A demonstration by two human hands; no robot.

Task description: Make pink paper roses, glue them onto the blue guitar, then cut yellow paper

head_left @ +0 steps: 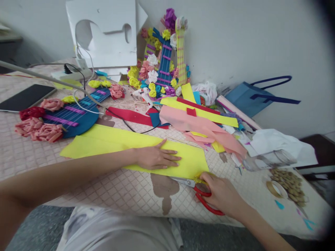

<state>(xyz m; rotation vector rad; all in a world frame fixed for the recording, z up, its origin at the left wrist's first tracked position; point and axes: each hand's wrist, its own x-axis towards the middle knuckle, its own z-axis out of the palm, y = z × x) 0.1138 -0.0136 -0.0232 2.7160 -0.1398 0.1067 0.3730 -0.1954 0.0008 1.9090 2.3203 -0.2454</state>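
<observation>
A long yellow sheet lies across the table near its front edge, with a fold or second layer at its left end. My left hand rests flat on this sheet, fingers spread toward the right. Just beyond the sheet's lower right corner, my right hand is closed around the red handles of the scissors. The scissor blades point left along the sheet's near edge. A small crumpled yellow bit shows by my right thumb.
A blue guitar shape with paper flowers lies at the left. Behind are a white glue gun, a pink strip and decorated guitars. A tape roll sits right. A cable crosses the table.
</observation>
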